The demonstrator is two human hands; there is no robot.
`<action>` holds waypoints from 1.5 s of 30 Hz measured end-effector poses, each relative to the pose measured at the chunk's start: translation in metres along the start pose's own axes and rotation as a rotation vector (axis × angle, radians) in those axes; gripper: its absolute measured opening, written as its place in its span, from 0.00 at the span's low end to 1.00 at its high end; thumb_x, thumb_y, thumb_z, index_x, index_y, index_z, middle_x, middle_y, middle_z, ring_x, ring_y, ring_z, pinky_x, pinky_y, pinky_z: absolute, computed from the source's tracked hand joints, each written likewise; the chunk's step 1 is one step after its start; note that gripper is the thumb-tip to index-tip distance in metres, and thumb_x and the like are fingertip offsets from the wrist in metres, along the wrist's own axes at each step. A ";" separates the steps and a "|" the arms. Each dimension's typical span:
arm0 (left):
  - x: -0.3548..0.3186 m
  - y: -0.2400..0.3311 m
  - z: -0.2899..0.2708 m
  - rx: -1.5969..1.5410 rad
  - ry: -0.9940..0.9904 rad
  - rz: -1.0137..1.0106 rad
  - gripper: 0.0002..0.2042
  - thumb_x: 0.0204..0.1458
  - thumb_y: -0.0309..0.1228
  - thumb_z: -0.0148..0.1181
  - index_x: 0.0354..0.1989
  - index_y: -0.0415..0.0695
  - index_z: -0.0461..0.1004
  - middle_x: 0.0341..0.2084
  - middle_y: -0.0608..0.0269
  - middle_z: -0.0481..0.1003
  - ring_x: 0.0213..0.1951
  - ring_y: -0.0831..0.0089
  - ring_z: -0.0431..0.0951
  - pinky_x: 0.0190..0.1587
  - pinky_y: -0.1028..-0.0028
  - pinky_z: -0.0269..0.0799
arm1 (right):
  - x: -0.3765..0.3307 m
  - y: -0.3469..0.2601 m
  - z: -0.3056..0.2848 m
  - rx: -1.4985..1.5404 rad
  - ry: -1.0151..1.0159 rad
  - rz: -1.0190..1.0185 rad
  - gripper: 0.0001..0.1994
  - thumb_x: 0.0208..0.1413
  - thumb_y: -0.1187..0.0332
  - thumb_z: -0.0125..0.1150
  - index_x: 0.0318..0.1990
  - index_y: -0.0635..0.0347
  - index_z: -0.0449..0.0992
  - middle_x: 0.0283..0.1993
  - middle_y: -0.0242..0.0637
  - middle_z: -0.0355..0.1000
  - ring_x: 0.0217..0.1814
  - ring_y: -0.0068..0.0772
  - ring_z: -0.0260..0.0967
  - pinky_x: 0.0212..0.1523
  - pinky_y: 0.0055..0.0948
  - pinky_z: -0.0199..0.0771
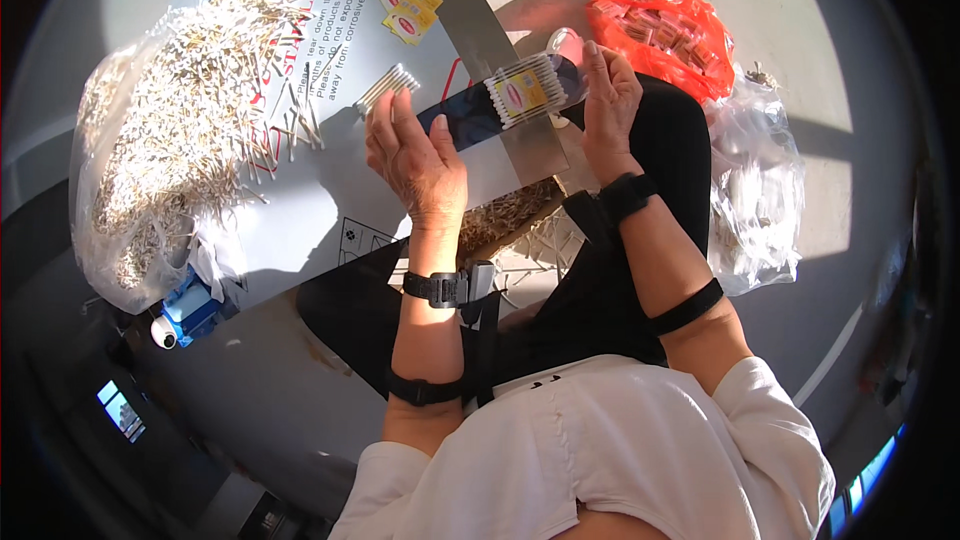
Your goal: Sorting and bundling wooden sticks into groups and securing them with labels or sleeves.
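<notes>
At the table's right part, a flat row of cotton swabs with a yellow card [522, 92] lies across a dark strip [462, 120], with what looks like clear plastic around it. My right hand [612, 105] is at the right end of this packet, its fingers bent and closed on the plastic edge. My left hand [418, 160] is over the table with a small row of loose cotton swabs [385, 88] at its fingertips. The left thumb stands apart from the other fingers. How the fingertips grip the swabs is partly hidden.
A big clear bag spills a heap of cotton swabs [190, 110] across the left of the metal-sheet table [330, 180]. Yellow cards [408, 10] lie at the far edge. Beyond my right knee are a red bag [665, 35] of small packets and a clear bag [755, 190]. More swabs fill a box [510, 220] below.
</notes>
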State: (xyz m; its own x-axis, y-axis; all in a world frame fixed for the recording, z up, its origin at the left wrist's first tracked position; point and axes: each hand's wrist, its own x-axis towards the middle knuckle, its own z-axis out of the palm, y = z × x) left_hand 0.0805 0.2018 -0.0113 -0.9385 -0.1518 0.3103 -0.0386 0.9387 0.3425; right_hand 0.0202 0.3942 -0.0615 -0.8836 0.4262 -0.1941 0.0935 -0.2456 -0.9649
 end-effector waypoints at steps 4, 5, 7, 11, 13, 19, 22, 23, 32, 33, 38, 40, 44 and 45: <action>0.026 -0.058 -0.019 0.005 0.070 -0.018 0.18 0.53 0.23 0.55 0.54 0.42 0.69 0.53 0.53 0.70 0.56 0.52 0.67 0.60 0.56 0.60 | -0.010 -0.024 0.008 -0.103 0.062 -0.279 0.10 0.61 0.64 0.62 0.40 0.64 0.74 0.35 0.25 0.69 0.34 0.15 0.63 0.38 0.17 0.67; 0.031 -0.066 -0.019 0.006 0.078 -0.025 0.18 0.53 0.23 0.55 0.54 0.42 0.69 0.53 0.53 0.70 0.56 0.52 0.67 0.60 0.56 0.60 | -0.014 -0.028 0.010 -0.102 0.052 -0.282 0.10 0.61 0.64 0.62 0.40 0.64 0.74 0.35 0.25 0.69 0.34 0.15 0.63 0.38 0.17 0.67; 0.040 -0.082 -0.019 -0.062 0.073 -0.044 0.15 0.52 0.21 0.55 0.49 0.40 0.72 0.45 0.53 0.75 0.51 0.53 0.70 0.58 0.59 0.63 | -0.022 -0.036 0.017 -0.129 -0.190 -0.351 0.07 0.61 0.68 0.62 0.39 0.63 0.75 0.33 0.26 0.69 0.35 0.15 0.65 0.37 0.18 0.67; 0.046 -0.126 -0.028 -0.146 0.109 -0.505 0.06 0.49 0.23 0.57 0.34 0.41 0.78 0.31 0.56 0.78 0.39 0.59 0.77 0.45 0.65 0.71 | -0.038 -0.060 0.048 -0.488 -0.716 -0.347 0.04 0.54 0.74 0.63 0.33 0.65 0.74 0.30 0.39 0.71 0.29 0.33 0.69 0.33 0.27 0.69; 0.041 -0.143 -0.034 -0.166 0.172 -0.560 0.04 0.47 0.27 0.59 0.28 0.41 0.78 0.26 0.57 0.77 0.32 0.61 0.78 0.39 0.65 0.72 | -0.043 -0.062 0.068 -0.538 -0.794 -0.398 0.04 0.52 0.74 0.63 0.32 0.64 0.74 0.30 0.45 0.72 0.30 0.47 0.71 0.33 0.34 0.71; 0.041 -0.130 -0.041 -0.046 0.080 -0.582 0.10 0.45 0.35 0.65 0.24 0.40 0.77 0.26 0.57 0.77 0.37 0.58 0.76 0.45 0.61 0.70 | -0.061 -0.051 0.100 -0.668 -0.870 -0.359 0.05 0.50 0.70 0.63 0.29 0.63 0.75 0.30 0.47 0.75 0.34 0.51 0.74 0.34 0.41 0.72; 0.046 -0.124 -0.040 0.054 0.065 -0.543 0.10 0.46 0.36 0.63 0.25 0.40 0.76 0.28 0.54 0.77 0.40 0.53 0.75 0.47 0.58 0.69 | -0.079 -0.037 0.100 -0.686 -0.940 -0.283 0.06 0.51 0.69 0.62 0.30 0.62 0.75 0.30 0.46 0.75 0.35 0.51 0.74 0.34 0.42 0.72; 0.048 -0.124 -0.040 0.093 0.020 -0.551 0.10 0.47 0.35 0.62 0.25 0.40 0.75 0.28 0.53 0.77 0.40 0.52 0.75 0.47 0.58 0.69 | -0.084 -0.034 0.099 -0.690 -0.947 -0.285 0.06 0.51 0.69 0.62 0.30 0.62 0.75 0.30 0.46 0.75 0.35 0.51 0.74 0.34 0.42 0.72; 0.008 -0.124 -0.049 -0.012 0.013 -0.492 0.06 0.51 0.28 0.59 0.26 0.40 0.72 0.29 0.51 0.75 0.40 0.50 0.74 0.44 0.56 0.69 | -0.090 -0.031 0.095 -0.697 -0.933 -0.224 0.05 0.52 0.70 0.61 0.31 0.62 0.75 0.30 0.45 0.74 0.33 0.49 0.74 0.32 0.39 0.71; 0.001 -0.119 -0.052 -0.066 0.002 -0.402 0.05 0.51 0.27 0.60 0.27 0.40 0.71 0.28 0.51 0.75 0.39 0.50 0.74 0.43 0.55 0.69 | -0.090 -0.031 0.092 -0.702 -0.932 -0.222 0.05 0.52 0.70 0.61 0.31 0.62 0.75 0.30 0.45 0.74 0.33 0.49 0.74 0.32 0.39 0.71; -0.013 -0.099 -0.052 -0.055 -0.142 -0.059 0.05 0.43 0.19 0.60 0.26 0.38 0.69 0.28 0.52 0.73 0.37 0.50 0.73 0.40 0.57 0.69 | -0.092 -0.032 0.088 -0.696 -0.845 -0.178 0.06 0.51 0.71 0.63 0.35 0.62 0.75 0.31 0.43 0.74 0.33 0.46 0.74 0.32 0.37 0.72; -0.013 -0.097 -0.055 -0.050 -0.169 -0.039 0.05 0.43 0.18 0.60 0.26 0.38 0.69 0.27 0.52 0.73 0.37 0.50 0.73 0.40 0.57 0.69 | -0.090 -0.031 0.091 -0.709 -0.835 -0.279 0.07 0.51 0.70 0.64 0.35 0.61 0.75 0.32 0.42 0.74 0.33 0.46 0.74 0.32 0.37 0.72; -0.017 -0.101 -0.056 -0.070 -0.136 -0.081 0.05 0.45 0.18 0.59 0.27 0.38 0.69 0.28 0.52 0.73 0.38 0.49 0.73 0.40 0.56 0.69 | -0.085 -0.027 0.108 -0.825 -0.846 -0.424 0.09 0.50 0.66 0.66 0.33 0.60 0.74 0.32 0.41 0.74 0.33 0.46 0.74 0.33 0.39 0.74; -0.019 -0.102 -0.056 -0.098 -0.078 -0.149 0.04 0.46 0.19 0.59 0.27 0.38 0.69 0.28 0.52 0.74 0.39 0.49 0.73 0.40 0.55 0.70 | -0.088 -0.026 0.114 -0.823 -0.848 -0.423 0.09 0.50 0.66 0.66 0.33 0.60 0.74 0.32 0.41 0.74 0.33 0.46 0.74 0.33 0.39 0.74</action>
State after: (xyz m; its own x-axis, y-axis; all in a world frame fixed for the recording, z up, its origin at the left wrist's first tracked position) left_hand 0.1216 0.0918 -0.0027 -0.9488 -0.2588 0.1810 -0.1493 0.8726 0.4651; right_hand 0.0430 0.2634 0.0009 -0.9023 -0.4295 0.0372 -0.2805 0.5193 -0.8072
